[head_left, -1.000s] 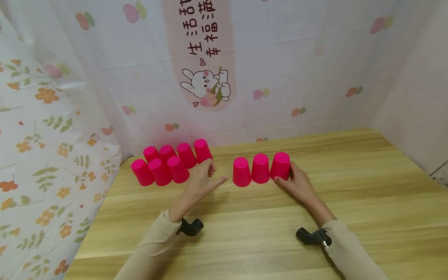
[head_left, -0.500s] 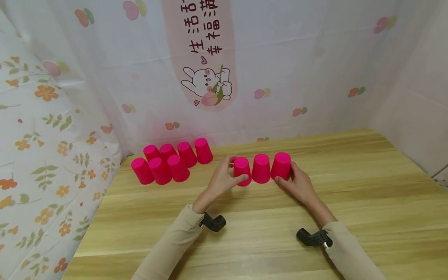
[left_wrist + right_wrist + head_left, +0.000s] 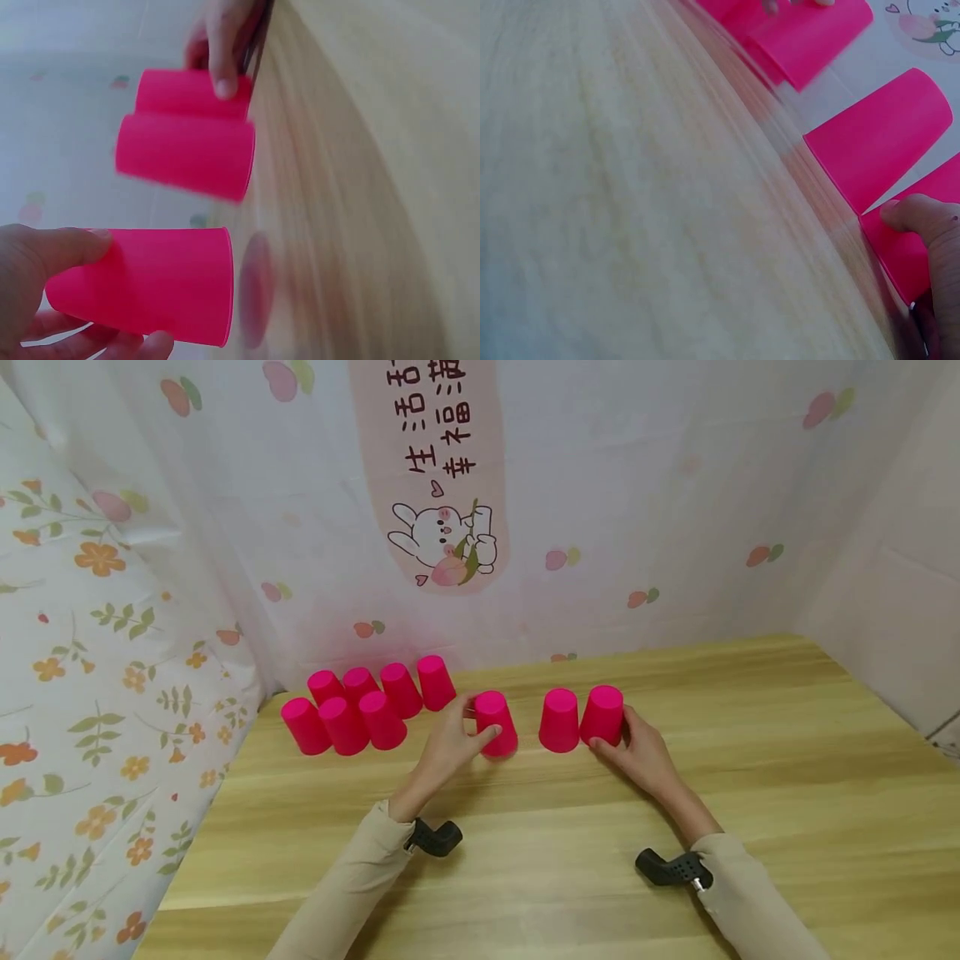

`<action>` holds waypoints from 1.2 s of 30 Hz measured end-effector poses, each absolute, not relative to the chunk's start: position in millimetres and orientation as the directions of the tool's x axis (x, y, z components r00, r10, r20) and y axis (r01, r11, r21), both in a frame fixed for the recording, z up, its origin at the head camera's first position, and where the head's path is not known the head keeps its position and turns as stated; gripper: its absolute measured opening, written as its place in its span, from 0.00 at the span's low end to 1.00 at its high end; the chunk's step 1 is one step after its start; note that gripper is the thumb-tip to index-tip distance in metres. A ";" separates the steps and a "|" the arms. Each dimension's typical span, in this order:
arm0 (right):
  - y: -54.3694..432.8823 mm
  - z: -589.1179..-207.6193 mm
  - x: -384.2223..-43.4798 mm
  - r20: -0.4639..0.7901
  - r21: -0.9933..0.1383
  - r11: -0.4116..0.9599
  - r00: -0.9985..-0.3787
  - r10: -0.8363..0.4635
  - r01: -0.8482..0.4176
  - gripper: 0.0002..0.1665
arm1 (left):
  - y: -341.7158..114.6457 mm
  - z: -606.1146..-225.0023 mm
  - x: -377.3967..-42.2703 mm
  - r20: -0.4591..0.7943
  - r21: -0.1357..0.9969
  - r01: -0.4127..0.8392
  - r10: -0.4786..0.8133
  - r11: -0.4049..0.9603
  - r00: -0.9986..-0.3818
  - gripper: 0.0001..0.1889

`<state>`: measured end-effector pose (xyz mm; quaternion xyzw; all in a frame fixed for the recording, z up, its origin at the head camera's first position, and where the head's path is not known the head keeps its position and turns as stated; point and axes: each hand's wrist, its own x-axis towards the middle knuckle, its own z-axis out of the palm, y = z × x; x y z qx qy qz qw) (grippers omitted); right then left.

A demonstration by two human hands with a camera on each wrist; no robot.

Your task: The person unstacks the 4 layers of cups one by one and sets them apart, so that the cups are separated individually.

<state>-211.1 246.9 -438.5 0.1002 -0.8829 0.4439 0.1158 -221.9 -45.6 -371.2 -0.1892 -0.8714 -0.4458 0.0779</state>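
Note:
My left hand (image 3: 447, 750) grips an upside-down pink cup (image 3: 154, 281), thumb on the near side and fingers behind. In the left wrist view a narrow gap shows between this cup's rim and the tabletop. My right hand (image 3: 647, 755) holds another upside-down pink cup (image 3: 602, 714) low on its side, thumb (image 3: 911, 213) near the rim. Just left of that one stands a pink cup (image 3: 559, 720) that no hand touches, its rim right by the held cup's. A space separates it from the cup in my left hand.
Several more upside-down pink cups (image 3: 345, 728) stand in two rows at the back left of the wooden table (image 3: 525, 860). A patterned white curtain (image 3: 600, 510) hangs behind the table, and a floral one (image 3: 97, 693) on the left.
My left hand came right from the back-row cups, took hold of the leftmost of the three cups, and shifted it left, away from its neighbour. My right hand stays put.

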 end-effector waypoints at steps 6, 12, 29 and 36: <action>245.0 -439.2 -209.8 0.323 -0.753 0.584 -0.944 -0.073 -0.303 0.33 | -80.6 -365.4 -222.5 0.426 0.622 0.430 0.178 0.654 -0.887 0.27; 246.5 -438.5 -209.5 0.316 -0.757 0.580 -0.946 -0.078 -0.301 0.34 | -98.1 -364.0 -224.1 0.428 0.592 0.329 0.059 0.736 -0.902 0.29; 246.8 -436.0 -210.4 0.321 -0.757 0.582 -0.945 -0.066 -0.298 0.34 | -105.9 -368.2 -230.9 0.412 0.503 0.247 0.022 0.828 -0.911 0.29; 245.9 -435.5 -209.2 0.296 -0.766 0.577 -0.952 -0.075 -0.283 0.35 | -104.1 -363.3 -230.3 0.404 0.490 0.238 0.023 0.839 -0.915 0.29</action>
